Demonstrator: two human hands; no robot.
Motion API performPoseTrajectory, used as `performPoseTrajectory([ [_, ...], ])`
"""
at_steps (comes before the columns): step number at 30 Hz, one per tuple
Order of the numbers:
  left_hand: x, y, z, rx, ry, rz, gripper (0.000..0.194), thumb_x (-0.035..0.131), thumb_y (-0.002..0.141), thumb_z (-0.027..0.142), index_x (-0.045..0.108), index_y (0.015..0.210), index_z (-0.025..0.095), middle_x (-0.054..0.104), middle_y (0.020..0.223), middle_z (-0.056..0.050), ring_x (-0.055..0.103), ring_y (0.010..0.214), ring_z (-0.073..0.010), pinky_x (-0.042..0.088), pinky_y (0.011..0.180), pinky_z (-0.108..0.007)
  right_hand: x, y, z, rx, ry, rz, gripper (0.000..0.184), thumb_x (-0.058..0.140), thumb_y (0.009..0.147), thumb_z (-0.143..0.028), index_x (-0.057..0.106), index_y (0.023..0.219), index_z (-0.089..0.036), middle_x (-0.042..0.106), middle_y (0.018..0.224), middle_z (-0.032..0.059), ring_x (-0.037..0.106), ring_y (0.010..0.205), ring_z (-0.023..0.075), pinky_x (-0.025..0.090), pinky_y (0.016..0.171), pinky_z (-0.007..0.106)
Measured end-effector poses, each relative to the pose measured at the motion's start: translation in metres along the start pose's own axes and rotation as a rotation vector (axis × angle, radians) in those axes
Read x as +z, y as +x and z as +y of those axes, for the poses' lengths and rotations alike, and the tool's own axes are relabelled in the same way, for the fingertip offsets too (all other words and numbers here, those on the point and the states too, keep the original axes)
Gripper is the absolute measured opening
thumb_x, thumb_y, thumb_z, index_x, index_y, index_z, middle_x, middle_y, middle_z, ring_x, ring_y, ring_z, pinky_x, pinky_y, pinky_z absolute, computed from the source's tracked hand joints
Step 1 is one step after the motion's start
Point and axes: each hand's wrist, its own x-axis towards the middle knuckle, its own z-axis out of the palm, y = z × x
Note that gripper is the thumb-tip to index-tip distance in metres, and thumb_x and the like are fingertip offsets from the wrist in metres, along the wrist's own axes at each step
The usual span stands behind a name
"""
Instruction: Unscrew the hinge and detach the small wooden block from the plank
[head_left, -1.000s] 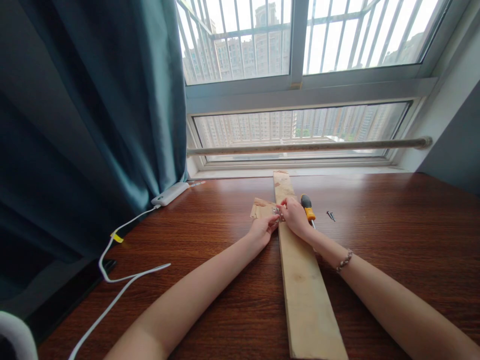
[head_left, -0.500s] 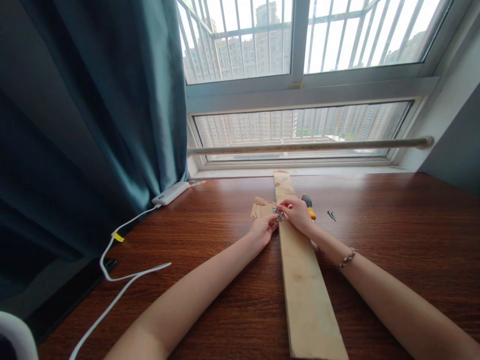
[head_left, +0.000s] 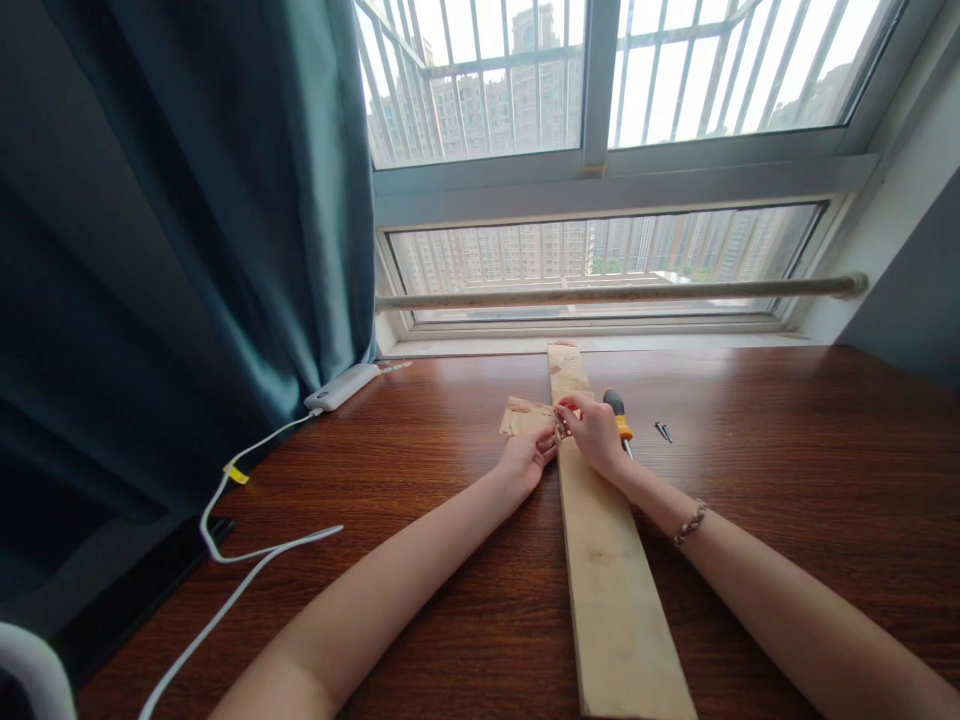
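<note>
A long pale wooden plank [head_left: 607, 560] lies on the dark wooden table [head_left: 787, 480], running away from me toward the window. A smaller piece of wood [head_left: 523, 415] lies against its left edge. My left hand [head_left: 527, 455] rests by that joint with its fingers curled at the plank's edge. My right hand [head_left: 596, 428] lies over the plank, pinching a small metal piece [head_left: 559, 424] at the joint. What exactly the metal piece is I cannot make out.
A screwdriver with an orange and black handle [head_left: 616, 410] lies just right of the plank, and two small dark screws [head_left: 661, 431] further right. A white power strip [head_left: 341, 387] with a cable [head_left: 247, 560] sits at the left by the teal curtain [head_left: 187, 250].
My right hand has shifted slightly at the joint, turning the small metal piece a little. The left hand and the plank stay in place.
</note>
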Motion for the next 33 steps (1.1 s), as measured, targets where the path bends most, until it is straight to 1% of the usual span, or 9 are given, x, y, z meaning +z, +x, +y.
performPoseTrajectory([
  [3, 0.002, -0.002, 0.002, -0.011, -0.016, 0.007, 0.015, 0.053, 0.071, -0.001, 0.061, 0.077, 0.011, 0.066, 0.071, -0.006, 0.062, 0.06, -0.0113, 0.051, 0.063, -0.023, -0.002, 0.0, -0.002, -0.027, -0.032, 0.033, 0.018, 0.051, 0.084, -0.029, 0.067, 0.081, -0.021, 0.068, 0.076, 0.0029, 0.059, 0.068, 0.0174, 0.038, 0.063, 0.025],
  [5, 0.004, -0.005, 0.004, -0.018, -0.027, 0.032, 0.011, 0.052, 0.073, 0.002, 0.059, 0.076, 0.011, 0.065, 0.07, -0.007, 0.063, 0.06, -0.013, 0.051, 0.062, -0.025, -0.003, 0.003, -0.001, -0.027, 0.004, 0.076, 0.018, 0.051, 0.083, -0.03, 0.066, 0.08, -0.02, 0.067, 0.077, 0.0029, 0.06, 0.069, 0.0177, 0.038, 0.064, 0.025],
  [8, 0.009, -0.01, 0.006, -0.01, -0.042, 0.072, 0.009, 0.051, 0.074, 0.005, 0.055, 0.075, 0.013, 0.064, 0.069, -0.007, 0.063, 0.062, -0.0154, 0.052, 0.063, -0.028, -0.002, 0.007, 0.006, 0.071, 0.128, 0.108, 0.021, 0.05, 0.083, -0.034, 0.063, 0.079, -0.019, 0.066, 0.07, 0.0028, 0.06, 0.064, 0.0173, 0.039, 0.062, 0.025],
  [12, 0.016, -0.018, 0.005, 0.059, -0.077, 0.065, 0.012, 0.05, 0.074, 0.003, 0.054, 0.073, 0.015, 0.063, 0.067, -0.003, 0.061, 0.059, -0.0119, 0.051, 0.07, -0.028, 0.003, 0.009, 0.014, 0.199, 0.181, 0.111, 0.024, 0.049, 0.08, -0.037, 0.06, 0.072, -0.017, 0.065, 0.069, 0.0054, 0.06, 0.066, 0.0184, 0.04, 0.062, 0.026],
  [16, 0.018, -0.02, 0.004, 0.107, -0.111, 0.052, 0.014, 0.05, 0.075, 0.001, 0.056, 0.074, 0.014, 0.063, 0.067, -0.002, 0.06, 0.06, -0.0093, 0.049, 0.073, -0.025, 0.007, 0.007, 0.016, 0.235, 0.16, 0.11, 0.025, 0.047, 0.078, -0.036, 0.059, 0.068, -0.016, 0.064, 0.067, 0.0066, 0.059, 0.064, 0.019, 0.039, 0.062, 0.028],
  [19, 0.017, -0.019, 0.005, 0.087, -0.139, 0.067, 0.015, 0.048, 0.076, 0.0, 0.055, 0.075, 0.014, 0.063, 0.069, -0.003, 0.061, 0.063, -0.0096, 0.049, 0.073, -0.024, 0.008, 0.006, 0.017, 0.242, 0.159, 0.097, 0.025, 0.047, 0.078, -0.036, 0.059, 0.067, -0.017, 0.064, 0.067, 0.0064, 0.058, 0.063, 0.0188, 0.039, 0.062, 0.028],
  [26, 0.016, -0.018, 0.012, 0.065, -0.103, 0.209, 0.011, 0.047, 0.081, 0.005, 0.053, 0.078, 0.014, 0.063, 0.071, -0.006, 0.063, 0.065, -0.0111, 0.05, 0.069, -0.023, 0.004, 0.005, 0.011, 0.246, 0.18, 0.077, 0.025, 0.052, 0.076, -0.039, 0.062, 0.072, -0.016, 0.066, 0.071, 0.006, 0.061, 0.065, 0.0187, 0.041, 0.062, 0.027],
  [30, 0.005, -0.023, 0.026, 0.057, -0.008, 0.235, 0.008, 0.048, 0.085, 0.014, 0.052, 0.078, 0.013, 0.062, 0.067, -0.007, 0.063, 0.058, -0.0139, 0.052, 0.059, -0.026, 0.003, 0.003, 0.004, 0.224, 0.215, 0.059, 0.025, 0.053, 0.076, -0.039, 0.061, 0.068, -0.017, 0.065, 0.067, 0.0053, 0.06, 0.061, 0.0178, 0.04, 0.057, 0.026],
  [33, -0.017, -0.026, 0.042, 0.086, 0.076, 0.27, 0.006, 0.05, 0.085, 0.013, 0.053, 0.08, 0.011, 0.063, 0.067, -0.009, 0.063, 0.056, -0.0143, 0.052, 0.054, -0.025, 0.004, 0.002, 0.001, 0.207, 0.225, 0.047, 0.026, 0.053, 0.077, -0.039, 0.058, 0.064, -0.017, 0.063, 0.062, 0.0048, 0.058, 0.059, 0.0177, 0.038, 0.056, 0.026],
])
